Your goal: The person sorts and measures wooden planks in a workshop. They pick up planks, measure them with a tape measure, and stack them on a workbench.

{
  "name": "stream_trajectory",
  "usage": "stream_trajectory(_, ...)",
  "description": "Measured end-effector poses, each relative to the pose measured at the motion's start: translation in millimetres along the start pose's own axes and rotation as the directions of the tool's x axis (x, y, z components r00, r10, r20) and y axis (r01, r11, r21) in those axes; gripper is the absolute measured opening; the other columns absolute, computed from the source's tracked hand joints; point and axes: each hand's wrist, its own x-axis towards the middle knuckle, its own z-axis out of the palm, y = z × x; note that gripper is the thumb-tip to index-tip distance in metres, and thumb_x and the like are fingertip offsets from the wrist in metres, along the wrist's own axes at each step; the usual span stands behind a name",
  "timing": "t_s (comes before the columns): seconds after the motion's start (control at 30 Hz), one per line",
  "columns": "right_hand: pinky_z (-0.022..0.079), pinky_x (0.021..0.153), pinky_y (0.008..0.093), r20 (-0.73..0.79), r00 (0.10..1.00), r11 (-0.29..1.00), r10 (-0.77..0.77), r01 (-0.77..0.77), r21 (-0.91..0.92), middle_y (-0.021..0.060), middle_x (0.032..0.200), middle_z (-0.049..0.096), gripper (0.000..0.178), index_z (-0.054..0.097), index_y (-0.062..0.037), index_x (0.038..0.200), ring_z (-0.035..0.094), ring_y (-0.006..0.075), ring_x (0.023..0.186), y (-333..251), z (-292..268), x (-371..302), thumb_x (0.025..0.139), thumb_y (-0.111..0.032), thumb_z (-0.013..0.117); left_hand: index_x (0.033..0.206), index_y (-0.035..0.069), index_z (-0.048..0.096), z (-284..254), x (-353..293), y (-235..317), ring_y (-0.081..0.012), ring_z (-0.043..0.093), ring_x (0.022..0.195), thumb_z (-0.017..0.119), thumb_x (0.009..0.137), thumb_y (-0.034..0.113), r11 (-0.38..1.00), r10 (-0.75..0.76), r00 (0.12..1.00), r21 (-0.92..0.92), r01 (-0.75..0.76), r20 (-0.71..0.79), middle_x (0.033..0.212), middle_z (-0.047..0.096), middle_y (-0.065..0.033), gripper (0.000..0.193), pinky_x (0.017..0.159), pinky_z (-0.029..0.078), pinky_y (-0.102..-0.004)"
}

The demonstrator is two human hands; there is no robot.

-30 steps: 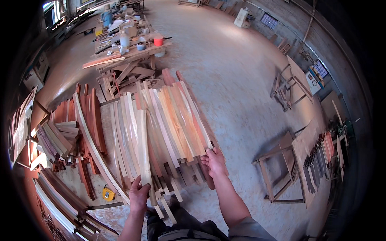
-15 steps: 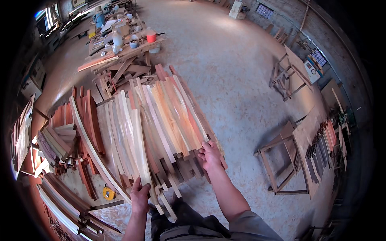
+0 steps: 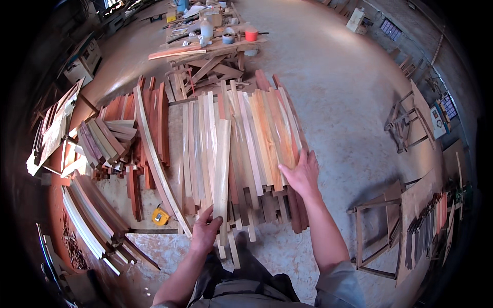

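Note:
A wide layer of wooden strips [image 3: 262, 133], pale, pinkish and orange, lies side by side on the bench in front of me. One pale wooden strip [image 3: 222, 169] rests on top, its near end toward me. My left hand [image 3: 205, 233] is closed at that near end, thumb on the strip's edge; the undersides of its fingers are hidden. My right hand [image 3: 303, 174] lies spread over the right edge of the layer, thumb on the orange strips and fingers pointing away. Darker strips [image 3: 275, 208] show beneath, with uneven near ends.
Left of the layer lie a long curved strip [image 3: 154, 159], reddish strips [image 3: 163, 123], a bundle of short pieces [image 3: 97, 141] and a yellow tape measure [image 3: 160, 216]. A cluttered workbench [image 3: 221, 49] stands beyond. Wooden frames [image 3: 377, 226] stand on the floor to the right.
My right hand has gone from curled fingers at the near end of the right-hand strips to spread fingers farther up them. My left hand stays by the pale strip's end. The view has swung left.

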Motion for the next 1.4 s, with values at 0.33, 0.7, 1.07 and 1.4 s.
stream_trajectory(0.33, 0.022, 0.112, 0.0570, 0.172, 0.975, 0.978, 0.140, -0.110, -0.175, 0.0357, 0.148, 0.025, 0.113, 0.022, -0.0020, 0.151, 0.027, 0.0497, 0.137, -35.7, 22.3, 45.1, 0.070, -0.063, 0.072, 0.137, 0.004, 0.052, -7.7, -2.4, -14.6, -0.0132, 0.059, 0.072, 0.062, 0.093, 0.016, 0.992, 0.034, 0.999, 0.118, -0.037, 0.024, 0.089, 0.062, -0.0069, 0.046, 0.063, 0.051, -0.0296)
stream_trajectory(0.7, 0.028, 0.108, 0.0550, 0.251, 0.929, 0.943, 0.270, -0.204, -0.262, 0.0265, 0.141, 0.037, 0.104, 0.026, -0.0055, 0.149, 0.035, 0.0453, 0.130, -69.5, 14.4, 56.0, 0.071, -0.055, 0.074, 0.141, -0.003, 0.038, 36.2, 14.2, 38.2, -0.0394, 0.055, 0.104, 0.070, 0.080, 0.033, 0.380, 0.396, 0.915, 0.894, -0.237, 0.074, 0.110, 0.057, -0.0206, 0.077, 0.093, 0.045, -0.0460)
stream_trajectory(1.07, 0.030, 0.107, 0.0558, 0.234, 0.932, 0.939, 0.275, -0.209, -0.274, 0.0272, 0.145, 0.032, 0.101, 0.026, -0.0065, 0.150, 0.034, 0.0447, 0.132, -74.0, 12.8, 53.5, 0.073, -0.054, 0.073, 0.143, 0.000, 0.045, -15.6, 27.5, 37.4, -0.0151, 0.055, 0.109, 0.050, 0.089, 0.008, 0.934, 0.110, 0.981, -0.355, -0.045, 0.163, 0.123, 0.059, -0.0079, 0.055, 0.096, 0.042, -0.0274)
stream_trajectory(1.4, 0.030, 0.108, 0.0565, 0.221, 0.941, 0.942, 0.255, -0.191, -0.275, 0.0289, 0.146, 0.030, 0.100, 0.026, -0.0064, 0.149, 0.035, 0.0449, 0.133, -66.6, 15.9, 53.8, 0.074, -0.052, 0.072, 0.144, 0.002, 0.041, -24.9, 65.8, 112.3, -0.0317, 0.056, 0.117, 0.055, 0.086, 0.019, 0.549, 0.451, 0.883, 0.821, -0.155, -0.134, 0.127, 0.055, -0.0251, 0.062, 0.099, 0.044, -0.0395)
